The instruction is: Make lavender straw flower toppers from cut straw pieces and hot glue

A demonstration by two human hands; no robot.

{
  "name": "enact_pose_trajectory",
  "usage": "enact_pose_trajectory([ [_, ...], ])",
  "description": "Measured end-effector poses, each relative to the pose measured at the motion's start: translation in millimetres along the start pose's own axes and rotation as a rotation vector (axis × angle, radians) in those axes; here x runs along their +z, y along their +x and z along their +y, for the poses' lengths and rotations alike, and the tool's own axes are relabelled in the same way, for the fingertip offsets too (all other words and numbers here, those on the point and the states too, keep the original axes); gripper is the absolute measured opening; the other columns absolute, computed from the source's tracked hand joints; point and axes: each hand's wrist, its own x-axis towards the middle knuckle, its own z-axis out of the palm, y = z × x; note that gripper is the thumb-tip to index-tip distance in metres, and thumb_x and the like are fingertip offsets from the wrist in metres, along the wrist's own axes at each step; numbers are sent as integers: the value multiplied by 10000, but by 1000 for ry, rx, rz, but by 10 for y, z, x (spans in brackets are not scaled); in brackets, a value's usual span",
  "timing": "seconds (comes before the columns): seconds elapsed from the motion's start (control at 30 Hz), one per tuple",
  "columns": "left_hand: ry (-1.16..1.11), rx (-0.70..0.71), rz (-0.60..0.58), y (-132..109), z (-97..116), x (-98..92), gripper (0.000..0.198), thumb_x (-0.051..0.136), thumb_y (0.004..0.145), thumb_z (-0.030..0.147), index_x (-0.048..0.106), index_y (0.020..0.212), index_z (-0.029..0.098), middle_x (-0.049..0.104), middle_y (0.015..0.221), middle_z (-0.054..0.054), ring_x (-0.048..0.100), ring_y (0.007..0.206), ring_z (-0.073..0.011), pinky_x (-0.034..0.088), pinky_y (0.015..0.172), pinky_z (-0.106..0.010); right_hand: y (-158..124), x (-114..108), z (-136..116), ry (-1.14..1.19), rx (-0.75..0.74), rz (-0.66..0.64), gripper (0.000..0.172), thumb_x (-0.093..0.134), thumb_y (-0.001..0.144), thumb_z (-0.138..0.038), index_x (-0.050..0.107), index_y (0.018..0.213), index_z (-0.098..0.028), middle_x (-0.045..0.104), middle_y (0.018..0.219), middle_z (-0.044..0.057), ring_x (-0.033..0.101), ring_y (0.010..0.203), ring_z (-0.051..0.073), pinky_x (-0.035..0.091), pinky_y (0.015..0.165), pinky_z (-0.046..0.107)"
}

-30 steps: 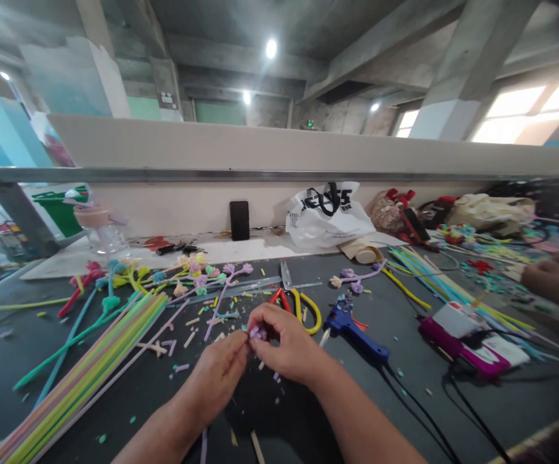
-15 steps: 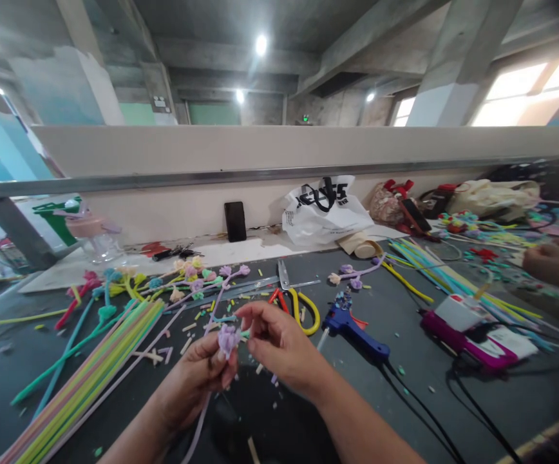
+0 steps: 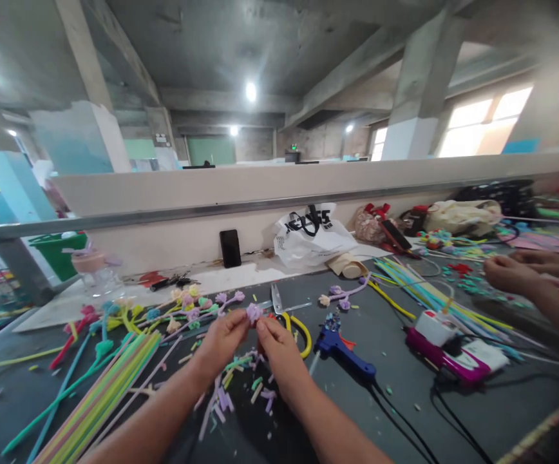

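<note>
A small purple pipe-cleaner flower [image 3: 254, 313] is pinched between my two hands above the middle of the table. My left hand [image 3: 225, 341] grips it from the left, fingers closed. From the right, my right hand [image 3: 277, 348] has its thumb and fingertips closed on the same flower. Below the hands lie cut pipe-cleaner pieces [image 3: 224, 396] in purple, green and yellow. Just behind my right hand are scissors [image 3: 303, 335] with yellow and red handles, partly hidden. A blue glue gun [image 3: 347, 357] lies to the right.
A bundle of long pipe cleaners [image 3: 100, 399] lies at left, with finished flowers [image 3: 192, 306] behind it. A phone [image 3: 230, 248] leans on the partition beside a white bag [image 3: 311, 238]. At right are a purple power strip [image 3: 448, 354] with cables and another person's hands [image 3: 525, 270].
Both hands have risen and moved away from me with the purple flower. My right hand, formerly apart from it with fingers spread, now pinches it. The view has tilted upward.
</note>
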Motion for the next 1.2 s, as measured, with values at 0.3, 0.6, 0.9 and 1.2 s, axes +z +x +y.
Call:
enact_pose_trajectory([
  [0.3, -217, 103, 48, -49, -141, 344, 282, 544, 765, 431, 624, 768, 161, 588, 732, -11, 500, 724, -154, 413, 707, -258, 48, -109, -35, -213, -208, 20, 203, 570, 800, -327, 731, 846, -211, 630, 887, 72, 579, 852, 197, 453, 799, 310],
  [0.6, -529, -108, -260, -95, -184, -46, 236, 763, 577, 323, 656, 569, 113, 559, 540, 15, 447, 547, -94, 352, 579, -212, -46, -33, -255, -196, -269, -235, 245, 602, 789, -409, 731, 683, -228, 587, 866, 56, 552, 829, 179, 448, 734, 284],
  [0.9, -599, -181, -386, -67, -263, -58, 256, 792, 538, 266, 642, 686, 120, 550, 602, 26, 438, 567, -83, 327, 574, -204, -98, 0, -149, 174, 46, -112, 143, 726, 678, -361, 737, 662, -219, 587, 763, 31, 533, 735, 163, 428, 673, 279],
  [1.2, -535, -52, -468, -27, -5, -223, 342, 743, 618, 218, 559, 904, 183, 592, 799, 9, 529, 725, -122, 388, 680, -249, -40, -66, -133, 421, 292, -124, 235, 763, 619, -372, 700, 632, -147, 595, 557, 7, 472, 515, 100, 374, 535, 224],
])
